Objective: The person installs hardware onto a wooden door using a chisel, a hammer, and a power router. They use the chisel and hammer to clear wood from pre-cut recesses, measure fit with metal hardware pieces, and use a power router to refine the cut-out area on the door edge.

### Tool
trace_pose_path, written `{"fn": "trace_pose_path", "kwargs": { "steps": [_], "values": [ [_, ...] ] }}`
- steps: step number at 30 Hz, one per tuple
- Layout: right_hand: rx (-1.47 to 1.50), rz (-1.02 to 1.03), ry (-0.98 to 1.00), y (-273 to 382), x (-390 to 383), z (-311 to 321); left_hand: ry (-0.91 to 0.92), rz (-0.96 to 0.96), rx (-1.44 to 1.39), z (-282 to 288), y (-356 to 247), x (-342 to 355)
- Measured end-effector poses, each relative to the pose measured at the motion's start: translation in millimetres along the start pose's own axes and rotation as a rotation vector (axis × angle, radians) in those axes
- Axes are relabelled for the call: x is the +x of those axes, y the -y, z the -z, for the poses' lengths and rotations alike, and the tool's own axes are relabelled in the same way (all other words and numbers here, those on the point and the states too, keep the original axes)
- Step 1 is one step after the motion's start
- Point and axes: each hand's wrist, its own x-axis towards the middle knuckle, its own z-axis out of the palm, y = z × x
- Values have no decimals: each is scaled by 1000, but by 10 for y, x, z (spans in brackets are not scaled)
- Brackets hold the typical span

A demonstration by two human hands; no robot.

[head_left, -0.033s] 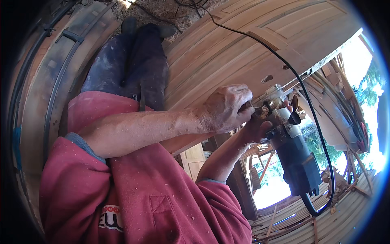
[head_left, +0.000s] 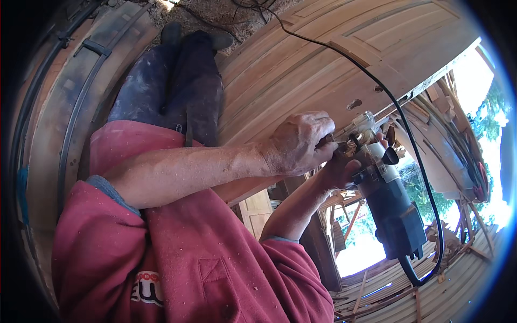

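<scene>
My left hand (head_left: 302, 144) is closed at the front end of a dark corded power tool (head_left: 390, 215), apparently a router, with thumb and fingers curled by its collet and clear plastic guard (head_left: 368, 119); what they pinch is hidden. My right hand (head_left: 344, 173) wraps round the tool's upper housing from behind, with some fingertips showing beside the pale collar. The tool lies tilted, its body toward the lower right. Just beyond both hands is a wooden panelled door (head_left: 323, 75) with holes bored along its edge.
A black cord (head_left: 358, 64) loops across the door. At the left stand boards with metal bar clamps (head_left: 94, 72). My legs (head_left: 188, 91) and a debris-strewn floor show at the top. Timber pieces and offcuts (head_left: 441, 140) fill the right, against bright openings with foliage.
</scene>
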Motion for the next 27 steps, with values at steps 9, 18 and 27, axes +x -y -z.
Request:
{"fn": "trace_pose_path", "kwargs": {
  "steps": [9,18,27],
  "values": [
    [25,47,-5,-25,4,11,14,35,-26,0,-32,0],
    [0,52,-25,-78,9,43,38,38,-21,4,-23,20],
    [-10,68,-30,-78,36,27,45,48,7,-13,-18,49]
  ]
}}
